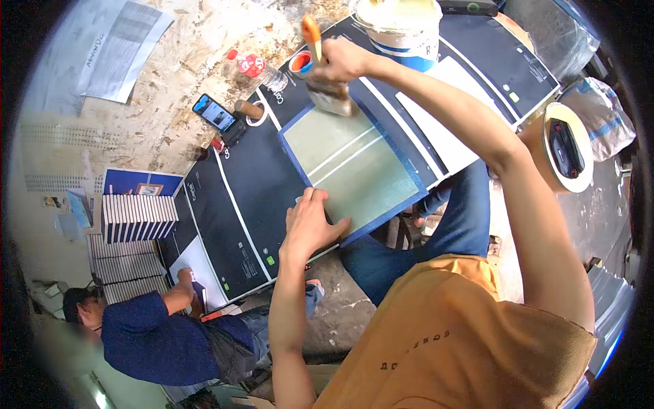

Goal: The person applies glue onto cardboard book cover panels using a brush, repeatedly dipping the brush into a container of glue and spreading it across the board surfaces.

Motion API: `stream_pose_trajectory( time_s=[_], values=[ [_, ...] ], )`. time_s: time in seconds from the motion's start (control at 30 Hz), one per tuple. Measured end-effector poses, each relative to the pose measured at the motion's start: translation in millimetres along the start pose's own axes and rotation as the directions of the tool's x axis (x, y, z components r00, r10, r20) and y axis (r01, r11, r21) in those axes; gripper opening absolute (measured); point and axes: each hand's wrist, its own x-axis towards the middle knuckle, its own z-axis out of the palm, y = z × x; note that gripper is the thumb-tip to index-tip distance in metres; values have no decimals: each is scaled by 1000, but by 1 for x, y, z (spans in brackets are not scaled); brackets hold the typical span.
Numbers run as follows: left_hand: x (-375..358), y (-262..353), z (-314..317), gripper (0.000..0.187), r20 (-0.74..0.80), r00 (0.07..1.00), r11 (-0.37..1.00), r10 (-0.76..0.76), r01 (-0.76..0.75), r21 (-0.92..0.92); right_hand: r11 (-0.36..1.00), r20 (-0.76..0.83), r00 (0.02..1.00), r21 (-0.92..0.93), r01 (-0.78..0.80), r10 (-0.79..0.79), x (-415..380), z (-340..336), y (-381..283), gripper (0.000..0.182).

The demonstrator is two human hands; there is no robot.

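My right hand (343, 60) grips a wide paintbrush (330, 95) with an orange handle, its bristles resting on the far corner of a greenish panel with a blue border (354, 163). My left hand (310, 225) lies flat on the near edge of that panel, fingers spread, holding it down. The panel rests on dark printed sheets (245, 204) that cover the work surface. A white bucket (402, 24) of pale liquid stands just beyond the brush.
A phone (214, 112), a plastic bottle with a red cap (262, 71) and a small open tin (301, 63) sit at the far left. Stacked booklets (136, 218) stand on the left. Another person in a blue shirt (163, 334) crouches below. A tape roll (565, 146) lies on the right.
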Motion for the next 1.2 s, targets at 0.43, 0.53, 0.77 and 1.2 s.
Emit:
stream_pose_trajectory(
  time_s=[0.43,0.53,0.77,1.2],
  values=[
    [-1,0,0,59,9,1000,1000,4,-5,28,977,160,964,53,208,-214,45,61,5,33],
    [-4,-3,4,59,-12,1000,1000,-11,11,8,996,-15,1000,-87,6,-8,40,45,-19,35],
    [-2,-6,1,63,27,999,999,-32,32,-19,992,233,968,-105,-69,92,-72,5,-52,32],
    [-5,-12,9,58,-57,998,999,-6,4,-42,940,-100,979,313,-139,178,-131,33,-108,38]
  ],
)
